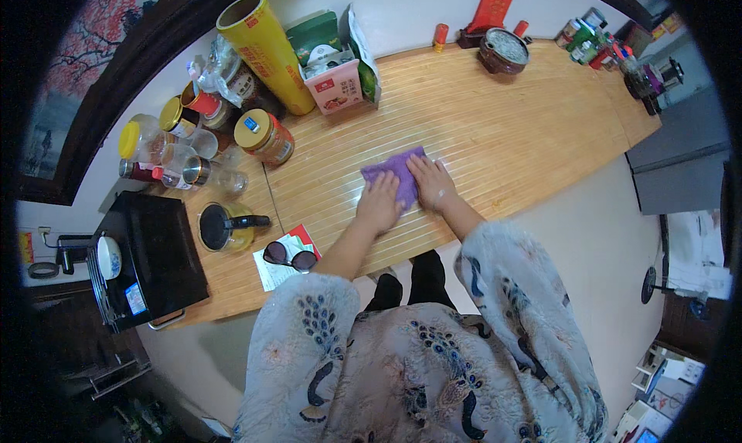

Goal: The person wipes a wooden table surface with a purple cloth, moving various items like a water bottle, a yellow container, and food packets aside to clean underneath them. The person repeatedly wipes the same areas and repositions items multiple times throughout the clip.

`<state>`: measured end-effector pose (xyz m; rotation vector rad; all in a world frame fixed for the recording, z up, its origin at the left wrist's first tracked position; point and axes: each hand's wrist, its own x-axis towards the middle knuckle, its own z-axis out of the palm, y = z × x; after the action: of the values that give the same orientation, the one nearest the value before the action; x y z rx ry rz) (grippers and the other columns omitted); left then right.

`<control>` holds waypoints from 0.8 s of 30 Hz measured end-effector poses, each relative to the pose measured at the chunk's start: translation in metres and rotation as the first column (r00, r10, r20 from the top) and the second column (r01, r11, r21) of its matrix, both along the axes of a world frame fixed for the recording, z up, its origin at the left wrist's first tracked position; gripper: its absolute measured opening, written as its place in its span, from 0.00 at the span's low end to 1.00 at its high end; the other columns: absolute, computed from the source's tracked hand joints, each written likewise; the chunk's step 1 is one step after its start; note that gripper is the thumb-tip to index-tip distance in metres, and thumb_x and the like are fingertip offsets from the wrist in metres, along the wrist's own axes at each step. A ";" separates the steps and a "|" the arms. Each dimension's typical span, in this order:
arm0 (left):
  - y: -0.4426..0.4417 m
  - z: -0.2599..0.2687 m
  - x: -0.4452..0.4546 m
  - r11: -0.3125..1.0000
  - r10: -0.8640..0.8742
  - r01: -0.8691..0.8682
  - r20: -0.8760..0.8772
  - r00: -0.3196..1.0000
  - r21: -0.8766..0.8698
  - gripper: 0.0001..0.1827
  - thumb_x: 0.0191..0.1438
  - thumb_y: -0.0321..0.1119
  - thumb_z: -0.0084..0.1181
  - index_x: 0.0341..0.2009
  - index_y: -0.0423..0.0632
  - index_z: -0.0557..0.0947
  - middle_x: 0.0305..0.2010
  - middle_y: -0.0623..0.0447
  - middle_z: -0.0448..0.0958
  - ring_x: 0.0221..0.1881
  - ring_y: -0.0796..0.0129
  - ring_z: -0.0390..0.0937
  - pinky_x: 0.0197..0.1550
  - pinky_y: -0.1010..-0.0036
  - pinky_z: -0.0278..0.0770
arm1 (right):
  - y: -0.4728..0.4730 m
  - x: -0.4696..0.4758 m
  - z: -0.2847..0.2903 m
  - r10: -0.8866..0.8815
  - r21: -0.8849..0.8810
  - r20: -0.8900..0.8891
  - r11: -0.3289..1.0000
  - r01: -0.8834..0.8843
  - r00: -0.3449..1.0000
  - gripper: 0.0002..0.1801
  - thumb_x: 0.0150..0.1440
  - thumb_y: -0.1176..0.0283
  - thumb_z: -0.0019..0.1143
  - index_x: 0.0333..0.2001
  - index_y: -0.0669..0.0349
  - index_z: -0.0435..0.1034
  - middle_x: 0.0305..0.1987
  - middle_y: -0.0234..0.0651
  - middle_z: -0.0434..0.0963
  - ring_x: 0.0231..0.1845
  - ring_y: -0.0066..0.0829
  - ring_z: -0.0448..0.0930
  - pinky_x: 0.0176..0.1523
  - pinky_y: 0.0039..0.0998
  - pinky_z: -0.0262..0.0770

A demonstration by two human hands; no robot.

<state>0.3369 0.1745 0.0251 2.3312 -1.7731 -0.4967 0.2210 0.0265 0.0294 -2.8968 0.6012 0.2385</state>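
Observation:
A purple cloth (407,179) lies on the light wooden tabletop (510,130), near the table's front edge. My left hand (379,202) presses on its left part, palm down with the fingers stretched forward. On its right part rests my right hand (431,182), also palm down. Both hands lie flat over the cloth, and its far edge shows beyond them. Whether the fingers pinch the cloth cannot be told. Left of my left forearm, dark sunglasses (290,257) sit on papers, and a glass pitcher with a black lid (226,228) stands farther left.
A black oven (156,252) with a bowl (109,257) on top stands at the left. Jars and bottles crowd the back left, beside a yellow roll (269,55) and a pink box (335,86). A brown pot (503,52) stands at the back; small bottles (585,40) stand back right.

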 end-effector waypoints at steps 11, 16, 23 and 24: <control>0.087 0.013 -0.064 0.966 -0.259 0.258 -0.062 0.964 -0.022 0.40 0.51 0.47 0.57 0.64 0.39 0.62 0.69 0.40 0.56 0.71 0.48 0.52 0.69 0.48 0.46 | 0.120 -0.134 -0.007 -0.224 0.178 0.269 0.967 0.180 0.937 0.28 0.58 0.72 0.43 0.63 0.62 0.58 0.70 0.43 0.57 0.70 0.41 0.57 0.70 0.45 0.51; 0.055 0.010 -0.053 0.947 -0.316 0.316 0.010 0.949 -0.058 0.41 0.51 0.48 0.57 0.65 0.40 0.62 0.70 0.42 0.56 0.70 0.51 0.53 0.70 0.50 0.45 | 0.083 -0.103 -0.015 -0.213 0.105 0.216 0.975 0.194 0.953 0.28 0.60 0.70 0.39 0.65 0.61 0.57 0.71 0.40 0.56 0.71 0.39 0.56 0.72 0.44 0.47; -0.038 0.009 -0.008 0.995 -0.096 0.096 0.062 0.993 0.006 0.42 0.51 0.51 0.56 0.66 0.44 0.60 0.71 0.44 0.55 0.72 0.53 0.50 0.71 0.51 0.41 | 0.013 -0.032 -0.013 -0.318 0.096 0.214 0.948 0.304 0.924 0.29 0.60 0.68 0.38 0.65 0.62 0.56 0.71 0.43 0.56 0.71 0.41 0.56 0.71 0.42 0.48; -0.040 0.009 -0.001 0.997 -0.076 0.075 0.056 0.996 0.021 0.43 0.51 0.52 0.57 0.66 0.44 0.61 0.71 0.44 0.55 0.72 0.52 0.50 0.71 0.50 0.41 | 0.018 -0.031 -0.012 -0.303 0.107 0.245 0.953 0.284 0.921 0.29 0.60 0.69 0.39 0.65 0.63 0.56 0.71 0.44 0.56 0.70 0.43 0.57 0.71 0.42 0.49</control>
<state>0.3356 0.1344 0.0336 2.3199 -1.8965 -0.4649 0.1901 0.0442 0.0176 -2.6601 0.9421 -0.1557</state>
